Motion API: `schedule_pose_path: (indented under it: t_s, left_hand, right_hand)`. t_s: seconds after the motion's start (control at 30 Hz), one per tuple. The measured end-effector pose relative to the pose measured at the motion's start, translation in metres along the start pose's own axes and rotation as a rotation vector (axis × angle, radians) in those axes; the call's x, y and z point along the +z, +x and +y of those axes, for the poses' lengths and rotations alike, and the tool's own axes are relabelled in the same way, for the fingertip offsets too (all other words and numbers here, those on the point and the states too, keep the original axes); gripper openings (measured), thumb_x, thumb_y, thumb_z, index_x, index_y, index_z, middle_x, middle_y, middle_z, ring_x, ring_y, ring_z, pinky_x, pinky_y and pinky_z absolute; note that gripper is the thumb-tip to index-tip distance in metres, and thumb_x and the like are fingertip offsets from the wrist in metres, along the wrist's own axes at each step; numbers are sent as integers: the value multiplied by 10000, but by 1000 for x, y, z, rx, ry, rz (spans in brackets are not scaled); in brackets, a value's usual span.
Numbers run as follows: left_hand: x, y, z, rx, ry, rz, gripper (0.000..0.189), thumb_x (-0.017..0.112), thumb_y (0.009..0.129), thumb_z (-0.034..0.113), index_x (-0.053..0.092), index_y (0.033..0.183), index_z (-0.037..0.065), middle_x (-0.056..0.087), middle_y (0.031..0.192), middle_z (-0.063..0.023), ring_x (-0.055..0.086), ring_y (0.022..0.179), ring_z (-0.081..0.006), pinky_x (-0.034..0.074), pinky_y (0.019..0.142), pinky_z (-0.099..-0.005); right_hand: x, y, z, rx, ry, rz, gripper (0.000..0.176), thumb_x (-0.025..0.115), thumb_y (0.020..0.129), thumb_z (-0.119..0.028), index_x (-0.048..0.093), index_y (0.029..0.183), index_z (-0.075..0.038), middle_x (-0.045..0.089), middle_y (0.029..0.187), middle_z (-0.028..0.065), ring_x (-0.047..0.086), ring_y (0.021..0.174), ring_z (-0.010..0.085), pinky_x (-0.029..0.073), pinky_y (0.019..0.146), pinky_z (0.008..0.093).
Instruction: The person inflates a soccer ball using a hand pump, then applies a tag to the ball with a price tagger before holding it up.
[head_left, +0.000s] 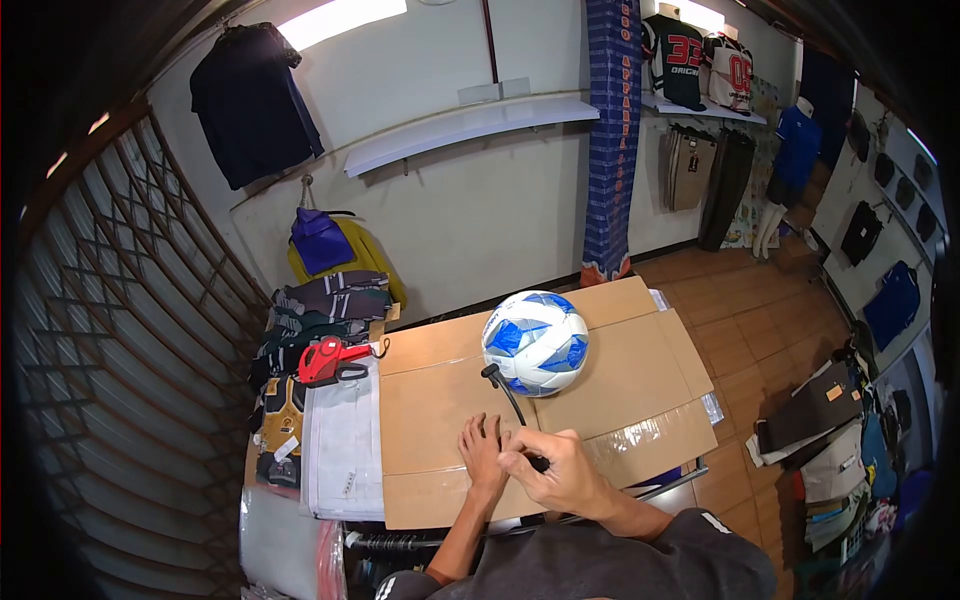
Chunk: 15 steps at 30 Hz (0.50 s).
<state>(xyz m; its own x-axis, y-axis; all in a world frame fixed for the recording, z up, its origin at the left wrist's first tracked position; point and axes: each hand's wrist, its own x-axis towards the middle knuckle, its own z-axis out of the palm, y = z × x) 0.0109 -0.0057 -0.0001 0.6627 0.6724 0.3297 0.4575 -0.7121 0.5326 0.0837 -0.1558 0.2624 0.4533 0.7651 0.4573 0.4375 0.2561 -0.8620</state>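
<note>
A white ball with blue and grey panels (536,345) rests on the flattened cardboard (430,400). In front of it, a thin black hose (512,400) with a T-shaped end curves down from the ball's lower left towards my hands. My right hand (555,470) is closed in a fist at the hose's lower end, with a bit of something black showing between the fingers. Just left of it, my left hand (484,450) lies on the cardboard, its fingers apart and pointing at the ball. The right fist overlaps the edge of the left hand in this view.
A red label gun (330,360) lies on a white stack (342,445) left of the cardboard, beside folded clothes (325,310). A plastic-wrapped pile (285,540) sits at front left. Behind are a wall shelf (480,130) and a patterned pillar (612,150); clothes stacks (825,430) stand right.
</note>
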Motion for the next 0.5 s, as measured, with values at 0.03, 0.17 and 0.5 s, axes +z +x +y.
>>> schedule_pose_path:
  t_s: [0.03, 0.17, 0.5]
  left_hand:
    - [-3, 0, 2, -1, -25, 6, 576, 686, 938, 339, 575, 1459, 120, 468, 1551, -184, 334, 1517, -402, 205, 1243, -613]
    - [2, -1, -3, -17, -136, 28, 578, 671, 946, 362, 575, 1463, 120, 477, 1551, -189, 333, 1519, -406, 203, 1244, -613]
    - [3, -1, -3, 28, 1, 60, 522, 637, 967, 297, 587, 1455, 119, 494, 1525, -182, 362, 1498, -406, 235, 1225, -602]
  right_hand:
    - [0, 2, 2, 13, -14, -2, 259, 732, 1012, -167, 660, 871, 38, 534, 629, 171, 431, 506, 183, 414, 502, 351]
    - [22, 6, 43, 34, -100, 25, 310, 739, 1014, -188, 639, 822, 34, 493, 604, 174, 402, 489, 177, 389, 479, 362]
    - [46, -14, 98, 93, -135, 81, 370, 732, 1020, -224, 618, 784, 38, 468, 595, 182, 372, 490, 214, 374, 481, 391]
